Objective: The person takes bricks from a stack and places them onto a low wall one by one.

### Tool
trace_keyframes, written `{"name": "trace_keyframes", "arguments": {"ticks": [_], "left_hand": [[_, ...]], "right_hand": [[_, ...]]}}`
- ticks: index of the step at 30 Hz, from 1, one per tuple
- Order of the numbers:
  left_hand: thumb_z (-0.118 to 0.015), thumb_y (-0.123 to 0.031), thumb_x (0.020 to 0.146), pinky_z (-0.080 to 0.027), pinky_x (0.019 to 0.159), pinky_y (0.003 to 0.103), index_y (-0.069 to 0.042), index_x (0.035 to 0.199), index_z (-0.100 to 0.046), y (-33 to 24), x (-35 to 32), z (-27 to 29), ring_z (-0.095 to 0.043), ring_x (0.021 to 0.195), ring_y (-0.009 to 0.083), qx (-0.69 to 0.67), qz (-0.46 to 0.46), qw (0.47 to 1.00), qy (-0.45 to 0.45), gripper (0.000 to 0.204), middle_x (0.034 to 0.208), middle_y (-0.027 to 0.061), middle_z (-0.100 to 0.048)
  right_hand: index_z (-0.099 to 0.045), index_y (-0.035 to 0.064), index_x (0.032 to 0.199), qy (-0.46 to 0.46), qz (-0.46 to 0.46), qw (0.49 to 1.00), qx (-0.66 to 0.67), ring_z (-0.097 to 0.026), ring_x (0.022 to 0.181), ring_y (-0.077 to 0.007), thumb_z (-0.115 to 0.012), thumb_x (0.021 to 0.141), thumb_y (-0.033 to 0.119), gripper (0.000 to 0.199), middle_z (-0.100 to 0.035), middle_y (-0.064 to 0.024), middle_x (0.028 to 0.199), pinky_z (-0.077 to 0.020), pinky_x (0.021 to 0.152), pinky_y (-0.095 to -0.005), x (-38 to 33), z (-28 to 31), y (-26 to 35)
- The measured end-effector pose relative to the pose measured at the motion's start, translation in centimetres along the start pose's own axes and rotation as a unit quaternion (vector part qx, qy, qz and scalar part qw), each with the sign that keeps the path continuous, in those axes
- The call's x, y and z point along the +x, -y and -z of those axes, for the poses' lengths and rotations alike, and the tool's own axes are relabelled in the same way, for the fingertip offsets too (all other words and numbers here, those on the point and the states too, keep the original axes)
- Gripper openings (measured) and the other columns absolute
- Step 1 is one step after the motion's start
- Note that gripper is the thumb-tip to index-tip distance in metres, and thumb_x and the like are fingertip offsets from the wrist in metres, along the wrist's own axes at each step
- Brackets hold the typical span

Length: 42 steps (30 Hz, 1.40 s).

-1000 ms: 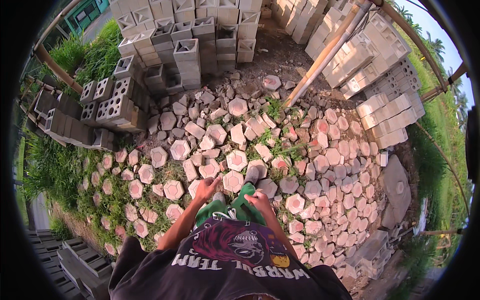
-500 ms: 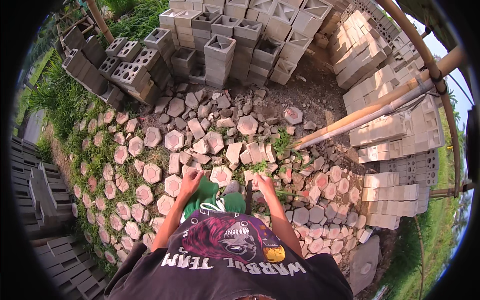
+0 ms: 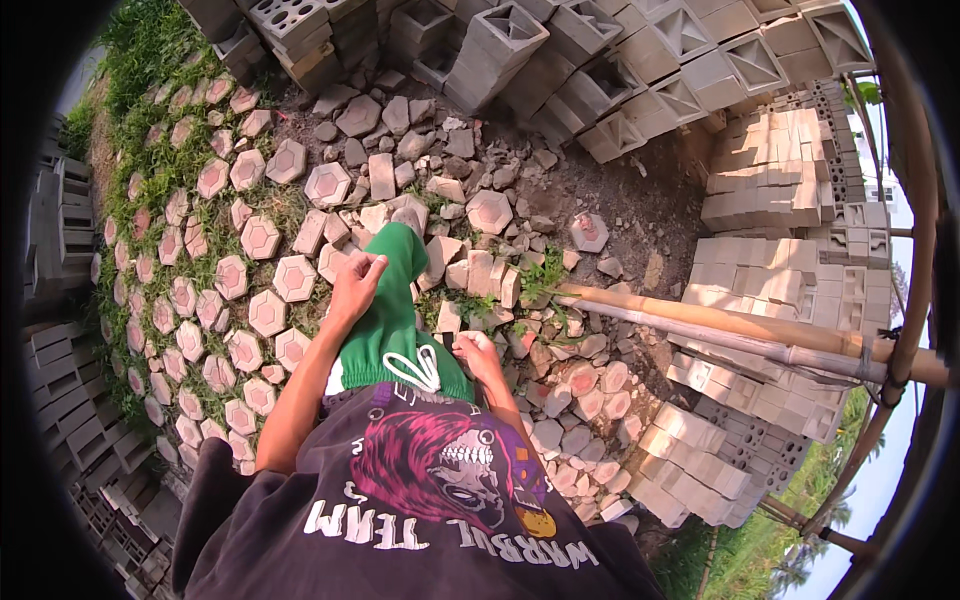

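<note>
My left hand [image 3: 356, 284] hangs over the left leg of my green shorts [image 3: 380, 335], its fingers curled in and nothing showing in them. Lower and to the right, my right hand [image 3: 478, 353] is closed in a loose fist beside the shorts, with no object visible in it. One foot [image 3: 407, 217] is forward on the paving, below the left knee. Hexagonal paving stones with pinkish centres, such as one stone [image 3: 294, 278], lie left of my left hand. Broken concrete pieces [image 3: 482, 272] lie ahead of my right hand.
Hollow concrete blocks [image 3: 490, 55] are stacked at the far side, with more block stacks [image 3: 765, 165] along the right. A bamboo pole [image 3: 720, 318] slants in from the right to the ground. Rubble [image 3: 460, 143] covers the ground ahead; grass [image 3: 150, 50] grows at far left.
The view has turned and moved forward, so the stacks sit nearer. My left leg has come forward; my left hand is raised farther ahead and my right hand is drawn back toward my body.
</note>
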<state>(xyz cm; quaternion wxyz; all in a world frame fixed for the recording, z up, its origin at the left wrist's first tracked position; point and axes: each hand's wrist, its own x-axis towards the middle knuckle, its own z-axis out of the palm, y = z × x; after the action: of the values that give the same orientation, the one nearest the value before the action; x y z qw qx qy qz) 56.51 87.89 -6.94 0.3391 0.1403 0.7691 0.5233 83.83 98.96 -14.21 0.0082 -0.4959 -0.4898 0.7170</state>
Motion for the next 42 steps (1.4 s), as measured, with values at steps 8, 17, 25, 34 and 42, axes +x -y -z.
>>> {"name": "trace_keyframes", "arguments": {"ticks": [8, 17, 25, 34, 42], "left_hand": [[-0.057, -0.029, 0.093, -0.037, 0.058, 0.023, 0.000, 0.089, -0.061, -3.9, 13.0, -9.0, -0.044, 0.064, 0.0048, -0.148, 0.025, 0.987, 0.057, 0.030, 0.070, -0.0037, -0.053], [-0.058, -0.034, 0.090, -0.038, 0.056, 0.026, -0.001, 0.095, -0.063, -6.6, 25.2, -10.9, -0.044, 0.062, 0.0067, -0.210, 0.122, 0.970, 0.028, 0.034, 0.067, -0.0030, -0.052], [-0.059, -0.029, 0.091, -0.042, 0.066, 0.022, -0.002, 0.108, -0.059, -3.0, 36.0, -20.0, -0.053, 0.075, 0.0065, -0.252, 0.220, 0.942, -0.014, 0.032, 0.085, -0.0006, -0.060], [-0.064, -0.048, 0.082, -0.025, 0.110, 0.039, -0.001, 0.145, -0.017, -9.3, 64.6, -28.4, -0.028, 0.136, 0.0315, -0.409, 0.166, 0.886, -0.142, 0.092, 0.149, 0.0198, -0.022], [-0.063, -0.049, 0.080, -0.021, 0.109, 0.039, 0.002, 0.136, -0.036, -11.4, 78.5, -31.2, -0.039, 0.127, 0.0256, -0.391, 0.170, 0.885, -0.187, 0.080, 0.138, 0.0178, -0.042]], "right_hand": [[-0.057, -0.0024, 0.105, -0.058, -0.035, 0.984, -0.163, -0.062, 0.079, -0.0141, -0.060, 0.089, 0.018, 0.025, -0.065, -0.0081, 0.088, -0.0489, 0.074, -0.0253, 6.7, 10.5, 7.7], [-0.061, -0.0019, 0.095, -0.241, -0.164, 0.922, -0.253, -0.055, 0.069, -0.0110, -0.057, 0.090, 0.021, 0.024, -0.061, -0.0045, 0.077, -0.0432, 0.064, -0.0226, 15.5, 20.4, 21.0], [-0.061, 0.0005, 0.104, -0.255, -0.169, 0.912, -0.272, -0.060, 0.081, -0.0142, -0.056, 0.090, 0.028, 0.031, -0.065, -0.0055, 0.091, -0.0474, 0.071, -0.0284, 31.5, 26.5, 31.2], [-0.054, 0.0011, 0.117, -0.052, -0.094, 0.967, -0.233, -0.057, 0.103, -0.0200, -0.056, 0.092, 0.035, 0.043, -0.061, -0.0097, 0.110, -0.0462, 0.086, -0.0348, 58.9, 26.3, 40.8], [-0.042, -0.0002, 0.130, 0.022, 0.018, 0.989, -0.144, -0.055, 0.108, -0.0242, -0.064, 0.081, 0.050, 0.073, -0.052, -0.0174, 0.126, -0.0425, 0.093, -0.0371, 76.4, 19.9, 52.9]]}}
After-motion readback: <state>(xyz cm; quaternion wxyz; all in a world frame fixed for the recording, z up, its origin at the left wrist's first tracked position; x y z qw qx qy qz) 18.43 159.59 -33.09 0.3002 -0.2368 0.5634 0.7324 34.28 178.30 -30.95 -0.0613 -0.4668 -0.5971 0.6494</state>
